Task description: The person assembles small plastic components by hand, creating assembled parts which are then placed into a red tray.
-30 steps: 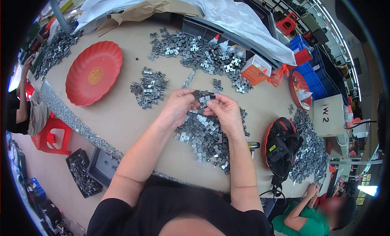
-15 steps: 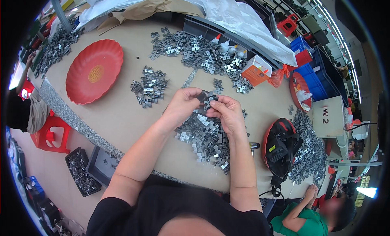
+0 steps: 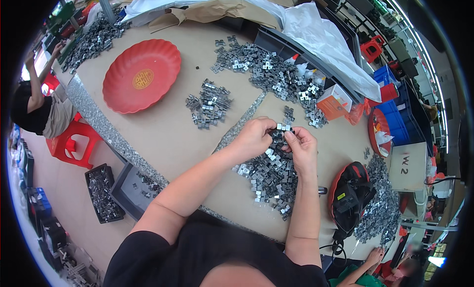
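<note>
Both my hands meet over a pile of small silver-grey metal pieces [image 3: 270, 184] on the table. Between their fingertips is a small metal piece [image 3: 283, 127] with bright square faces. My left hand [image 3: 255, 138] pinches it from the left, fingers curled. From the right, my right hand [image 3: 302, 147] grips it with thumb and fingers closed. The fingers partly cover the piece, so its full shape is hidden. Just beyond the hands lies a little cluster of similar pieces [image 3: 289, 113].
A red scalloped plate [image 3: 163, 57] lies far left, beside a small heap of metal pieces [image 3: 210, 105]. A larger heap [image 3: 276, 77] spreads toward a grey crate [image 3: 301, 52] and an orange-white box [image 3: 335, 102]. At right, a red bowl [image 3: 332, 190] holds a black corded device [image 3: 351, 198].
My view has swung, so the table sits further right and lower-left things show more. The held piece has been turned, its bright faces now upward. Both hands still grip it.
</note>
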The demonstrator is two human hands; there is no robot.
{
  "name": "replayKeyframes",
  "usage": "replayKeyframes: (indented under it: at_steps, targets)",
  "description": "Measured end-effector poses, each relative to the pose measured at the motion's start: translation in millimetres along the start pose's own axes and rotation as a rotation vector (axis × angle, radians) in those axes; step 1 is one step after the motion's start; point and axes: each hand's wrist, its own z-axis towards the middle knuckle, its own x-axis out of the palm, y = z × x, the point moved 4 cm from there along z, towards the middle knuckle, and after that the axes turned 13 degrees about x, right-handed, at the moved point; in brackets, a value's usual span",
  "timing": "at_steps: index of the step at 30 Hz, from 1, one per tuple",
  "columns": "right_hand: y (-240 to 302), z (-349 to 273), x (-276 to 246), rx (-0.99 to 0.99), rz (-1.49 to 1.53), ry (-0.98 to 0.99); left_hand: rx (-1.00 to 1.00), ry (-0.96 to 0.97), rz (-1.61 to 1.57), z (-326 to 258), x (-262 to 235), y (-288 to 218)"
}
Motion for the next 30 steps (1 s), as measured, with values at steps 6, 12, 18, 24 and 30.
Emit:
replayKeyframes:
  at_steps: [6, 12, 18, 24, 30]
  targets:
    - [0, 0, 0, 0.042, 0.0, -0.023, 0.129, -0.051, 0.171, 5, -17, -3]
    - [10, -12, -3, -0.076, -0.448, 0.075, 0.119, -0.318, 1.217, 7, -67, 9]
    - [15, 32, -50, 0.038, -0.77, -0.219, 0.134, -0.32, 1.05, 7, -68, 9]
    - [19, 81, -36, 0.021, -0.977, -0.437, -0.067, -0.447, -0.265, 9, -55, 21]
    - [23, 94, -32, 0.097, -1.07, -0.372, -0.381, -0.37, -0.959, 5, -36, 32]
